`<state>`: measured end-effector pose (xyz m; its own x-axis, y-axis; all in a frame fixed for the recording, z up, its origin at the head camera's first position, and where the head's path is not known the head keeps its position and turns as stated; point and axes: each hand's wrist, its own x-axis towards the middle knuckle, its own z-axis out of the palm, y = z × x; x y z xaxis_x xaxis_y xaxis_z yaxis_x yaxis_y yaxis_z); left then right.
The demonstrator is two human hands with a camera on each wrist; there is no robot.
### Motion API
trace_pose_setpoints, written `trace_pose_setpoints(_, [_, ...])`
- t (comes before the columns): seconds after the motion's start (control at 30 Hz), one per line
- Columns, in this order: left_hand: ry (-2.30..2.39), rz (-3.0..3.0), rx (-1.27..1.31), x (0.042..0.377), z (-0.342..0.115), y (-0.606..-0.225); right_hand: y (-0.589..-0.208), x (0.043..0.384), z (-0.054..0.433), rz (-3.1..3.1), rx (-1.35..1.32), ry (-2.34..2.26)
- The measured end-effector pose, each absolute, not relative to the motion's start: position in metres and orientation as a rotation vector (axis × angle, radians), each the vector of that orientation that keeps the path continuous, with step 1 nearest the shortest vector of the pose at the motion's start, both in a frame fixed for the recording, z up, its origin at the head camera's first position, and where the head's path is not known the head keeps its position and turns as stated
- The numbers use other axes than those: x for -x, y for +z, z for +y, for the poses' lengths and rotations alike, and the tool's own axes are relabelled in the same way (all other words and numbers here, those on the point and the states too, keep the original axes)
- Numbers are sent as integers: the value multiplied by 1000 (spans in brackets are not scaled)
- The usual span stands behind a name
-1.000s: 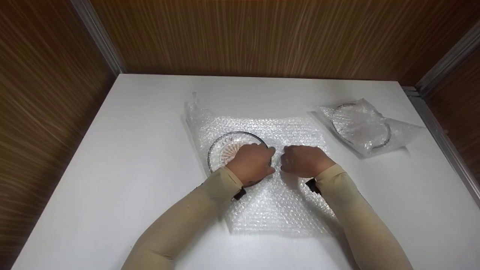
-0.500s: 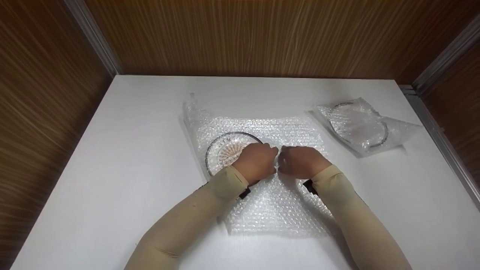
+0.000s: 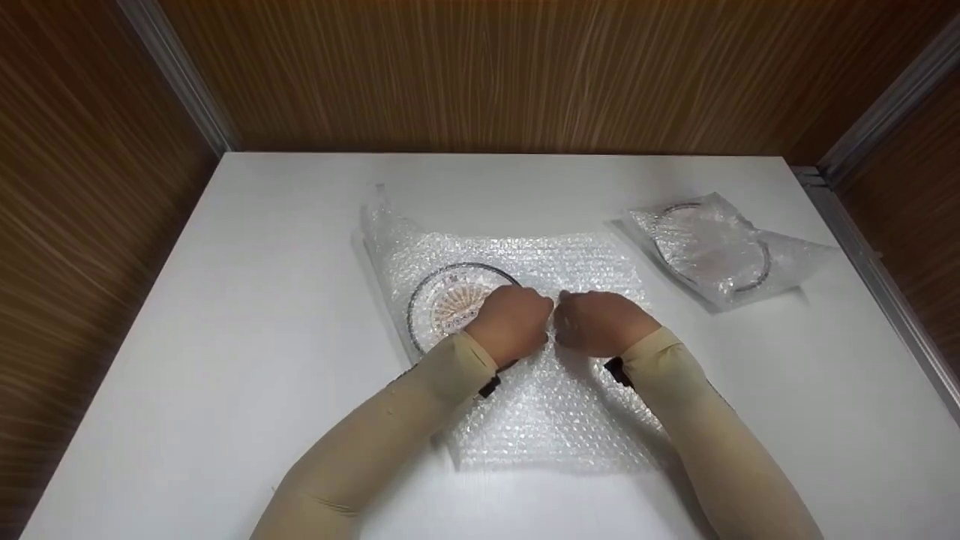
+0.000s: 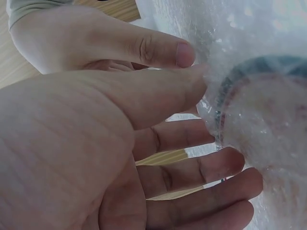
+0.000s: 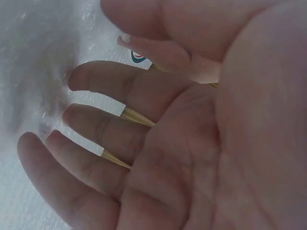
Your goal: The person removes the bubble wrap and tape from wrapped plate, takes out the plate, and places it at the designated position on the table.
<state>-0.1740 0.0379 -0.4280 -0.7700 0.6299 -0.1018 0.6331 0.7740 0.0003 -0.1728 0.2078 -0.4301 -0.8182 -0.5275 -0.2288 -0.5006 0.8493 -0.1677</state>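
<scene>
Grips nearly touching, a person's left hand [image 3: 514,322] and right hand [image 3: 602,324] work bent-fingered above a sheet of clear bubble wrap [image 3: 551,427], head view; whether either pinches it cannot be told. Left of the left grip, a round, dark-rimmed plate with orange rays [image 3: 442,304] shows through the wrap. Beyond the right grip, a clear bubble-wrap bundle [image 3: 712,247] lies on the white table [image 3: 247,300]. Left wrist view: the thumb meets film near the plate's rim. Right wrist view: fingertips reach blurred wrap, thumb apart.
</scene>
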Motion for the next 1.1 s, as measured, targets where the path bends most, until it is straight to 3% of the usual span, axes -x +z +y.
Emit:
trace_pose_setpoints(0.23, [-45,2847,-1003,174,39,-428,-430,169,210,2764,736,-304])
trace_pose_setpoints(0.8, [-90,2930,-1028,169,38,-429,-427,171,215,2736,827,-230])
trace_pose_setpoints(1.1, [-20,2920,-1063,170,32,-426,-427,175,211,2800,742,-234])
